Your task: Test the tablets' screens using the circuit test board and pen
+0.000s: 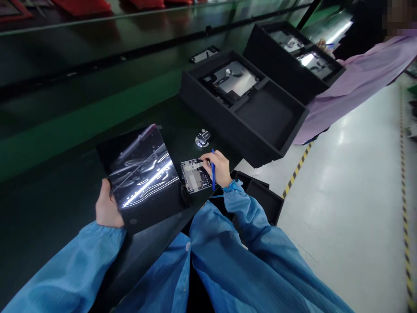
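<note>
**A:** Fingers first, then. We see those of the left hand (pixel 107 204) closed around the lower edge of a black panel (pixel 143 174), which carries a glossy film (pixel 140 167) full of ceiling glare. We can't tell whether the panel's far edge touches the tabletop (pixel 48 226).

**B:** And moving right, we find a circuit board (pixel 195 176) lying flat on the tabletop, just beside the panel, with pale tape patches across it. A small shiny metal part (pixel 202 138) sits a little beyond it.

**A:** The right hand (pixel 216 167) is over that board. Its fingers (pixel 206 159) are narrowly pinched around a blue pen (pixel 213 171), and they touch the board's right edge (the pen's tip is out of sight behind the hand).

**B:** So how far along do we judge things? The film is on the panel and the tape is on the board. In the near foam tray (pixel 208 87), a silver plate sits in the left compartment, and the right compartment is a dark recess. A farther foam tray (pixel 276 56) holds similar silver parts.

**A:** That's as much as we can judge from how things lie. Further right, we see a low black box (pixel 260 195) by the tabletop's edge, then a co-worker's lilac sleeve (pixel 365 82), and yellow-and-black hazard tape (pixel 295 171) on the pale floor (pixel 342 217).
</note>
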### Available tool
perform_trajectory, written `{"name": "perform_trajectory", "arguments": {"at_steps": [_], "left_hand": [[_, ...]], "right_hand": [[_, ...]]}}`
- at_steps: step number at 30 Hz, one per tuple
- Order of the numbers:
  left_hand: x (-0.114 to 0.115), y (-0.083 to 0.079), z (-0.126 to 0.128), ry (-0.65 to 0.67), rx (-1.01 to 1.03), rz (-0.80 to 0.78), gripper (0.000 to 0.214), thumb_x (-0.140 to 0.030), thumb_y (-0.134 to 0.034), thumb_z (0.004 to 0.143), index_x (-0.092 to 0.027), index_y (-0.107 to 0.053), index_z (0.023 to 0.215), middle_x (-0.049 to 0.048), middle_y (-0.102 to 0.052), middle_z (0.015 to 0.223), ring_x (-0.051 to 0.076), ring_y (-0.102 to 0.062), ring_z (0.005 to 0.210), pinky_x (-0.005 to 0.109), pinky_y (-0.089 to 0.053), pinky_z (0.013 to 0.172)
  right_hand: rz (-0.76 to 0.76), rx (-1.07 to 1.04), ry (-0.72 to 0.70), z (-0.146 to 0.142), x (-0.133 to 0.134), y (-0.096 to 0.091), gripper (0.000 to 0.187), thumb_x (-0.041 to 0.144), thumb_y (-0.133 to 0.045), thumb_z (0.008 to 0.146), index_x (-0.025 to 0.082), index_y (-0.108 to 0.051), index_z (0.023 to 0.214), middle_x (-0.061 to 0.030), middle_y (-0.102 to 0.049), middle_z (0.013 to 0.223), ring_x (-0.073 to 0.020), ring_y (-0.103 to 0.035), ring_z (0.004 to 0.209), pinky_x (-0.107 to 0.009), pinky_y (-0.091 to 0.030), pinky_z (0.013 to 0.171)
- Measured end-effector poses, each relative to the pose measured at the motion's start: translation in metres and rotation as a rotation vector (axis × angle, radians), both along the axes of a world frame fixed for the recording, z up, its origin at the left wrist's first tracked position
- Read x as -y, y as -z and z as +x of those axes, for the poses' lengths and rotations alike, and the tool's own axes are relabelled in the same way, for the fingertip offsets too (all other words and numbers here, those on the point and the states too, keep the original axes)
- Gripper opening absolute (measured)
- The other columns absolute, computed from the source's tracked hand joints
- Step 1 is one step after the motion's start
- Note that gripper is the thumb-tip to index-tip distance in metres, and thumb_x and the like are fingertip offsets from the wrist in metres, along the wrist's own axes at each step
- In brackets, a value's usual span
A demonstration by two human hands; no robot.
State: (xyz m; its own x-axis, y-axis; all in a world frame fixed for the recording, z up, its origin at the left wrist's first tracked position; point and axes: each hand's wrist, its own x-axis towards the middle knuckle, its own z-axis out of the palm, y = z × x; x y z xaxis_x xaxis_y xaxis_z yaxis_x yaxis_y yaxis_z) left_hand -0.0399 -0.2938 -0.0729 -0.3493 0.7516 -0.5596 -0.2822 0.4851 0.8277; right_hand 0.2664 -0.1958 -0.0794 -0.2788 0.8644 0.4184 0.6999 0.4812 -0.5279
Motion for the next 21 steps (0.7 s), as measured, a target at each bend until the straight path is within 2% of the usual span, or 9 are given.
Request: {"name": "perform_trajectory", "arguments": {"at_steps": [2, 5, 8, 11, 14, 17, 21], "left_hand": [[0.001, 0.003, -0.001, -0.064, -0.238, -0.024, 0.057, -0.051, -0.039, 0.101, -0.013, -0.056, 0.14, 0.004, -0.077, 0.111, 0.031, -0.053, 0.134, 0.04, -0.051, 0.107], [0.007, 0.011, -0.007, -0.102, -0.528, -0.052, 0.051, -0.029, -0.056, 0.096, -0.018, -0.051, 0.146, -0.0008, -0.072, 0.125, 0.028, -0.04, 0.143, 0.035, -0.037, 0.116], [0.012, 0.018, -0.013, -0.076, -0.603, -0.045, 0.056, -0.021, -0.06, 0.093, -0.02, -0.05, 0.148, -0.0006, -0.061, 0.143, 0.027, -0.042, 0.142, 0.03, -0.029, 0.118], [0.011, 0.014, -0.01, -0.053, -0.631, -0.049, 0.053, -0.021, -0.057, 0.094, -0.019, -0.05, 0.147, 0.0004, -0.059, 0.145, 0.029, -0.044, 0.14, 0.036, -0.03, 0.119], [0.003, -0.001, 0.002, -0.11, -0.539, -0.061, 0.05, -0.021, -0.053, 0.095, -0.016, -0.053, 0.144, 0.0016, -0.068, 0.132, 0.031, -0.043, 0.141, 0.042, -0.039, 0.115], [-0.004, -0.022, 0.017, -0.215, -0.204, -0.059, 0.049, -0.033, -0.048, 0.098, -0.013, -0.055, 0.143, 0.0043, -0.072, 0.125, 0.032, -0.05, 0.137, 0.042, -0.053, 0.104], [-0.006, -0.037, 0.026, -0.184, 0.067, -0.073, 0.054, -0.052, -0.05, 0.095, -0.018, -0.063, 0.136, 0.0057, -0.078, 0.108, 0.035, -0.065, 0.12, 0.048, -0.062, 0.091]], "right_hand": [[0.001, 0.094, -0.019, 0.004, -0.001, 0.006, 0.025, 0.02, -0.045, 0.097, 0.024, -0.065, 0.083, -0.0023, -0.067, 0.074, -0.0189, -0.059, 0.08, -0.028, -0.05, 0.072], [-0.005, 0.151, -0.057, 0.003, 0.0, 0.008, 0.023, 0.018, -0.045, 0.096, 0.024, -0.061, 0.081, -0.0023, -0.067, 0.076, -0.0192, -0.058, 0.083, -0.028, -0.048, 0.072], [-0.032, 0.181, -0.098, 0.001, 0.001, 0.008, 0.021, 0.017, -0.046, 0.097, 0.023, -0.059, 0.081, -0.0028, -0.067, 0.08, -0.0195, -0.057, 0.084, -0.028, -0.047, 0.072], [-0.03, 0.202, -0.115, 0.002, 0.0, 0.009, 0.02, 0.019, -0.047, 0.098, 0.023, -0.058, 0.082, -0.0033, -0.068, 0.082, -0.0196, -0.057, 0.084, -0.028, -0.046, 0.071], [-0.016, 0.192, -0.117, 0.005, -0.002, 0.012, 0.02, 0.02, -0.047, 0.099, 0.023, -0.058, 0.083, -0.0037, -0.07, 0.088, -0.0195, -0.059, 0.086, -0.028, -0.047, 0.073], [-0.009, 0.139, -0.096, 0.005, -0.002, 0.012, 0.019, 0.018, -0.048, 0.097, 0.024, -0.059, 0.082, -0.0034, -0.072, 0.091, -0.02, -0.061, 0.086, -0.031, -0.05, 0.075], [0.018, -0.109, 0.069, -0.012, 0.008, -0.003, 0.018, 0.021, -0.046, 0.095, 0.024, -0.061, 0.085, -0.0046, -0.073, 0.091, -0.0227, -0.064, 0.083, -0.037, -0.054, 0.077]]}}
